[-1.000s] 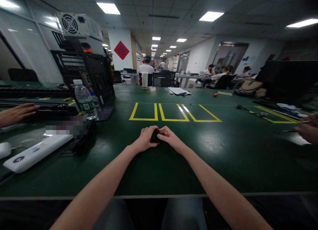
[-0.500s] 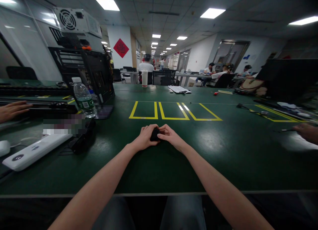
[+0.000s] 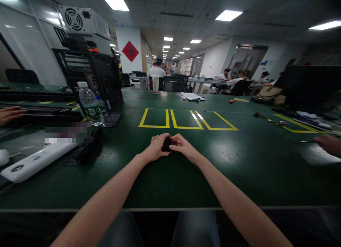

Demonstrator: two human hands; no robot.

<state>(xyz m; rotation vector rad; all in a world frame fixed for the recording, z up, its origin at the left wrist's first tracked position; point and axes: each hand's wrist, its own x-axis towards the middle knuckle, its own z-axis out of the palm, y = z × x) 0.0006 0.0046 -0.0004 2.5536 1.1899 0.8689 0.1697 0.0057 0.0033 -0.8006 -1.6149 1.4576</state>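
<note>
A small black object [image 3: 166,145] sits between my two hands, just above or on the green table [image 3: 170,183]; its kind does not show. My left hand [image 3: 157,146] is closed around its left side, fingers curled over the far edge and thumb at the near edge. From the right, my right hand [image 3: 182,146] pinches it with thumb and fingertips. The fingers cover much of the object. Beyond my hands lie yellow tape outlines [image 3: 186,127] on the tabletop.
At left stand a water bottle [image 3: 90,106], a white power strip [image 3: 37,161] and an open black computer case [image 3: 103,80]. A clipboard [image 3: 192,96] and white cup [image 3: 155,85] are farther back. Other people's hands show at the left edge [image 3: 10,115] and right edge [image 3: 330,144].
My hands and the black object stay in nearly the same place. The other person's hand at the left edge has shifted slightly left. The view has moved very slightly.
</note>
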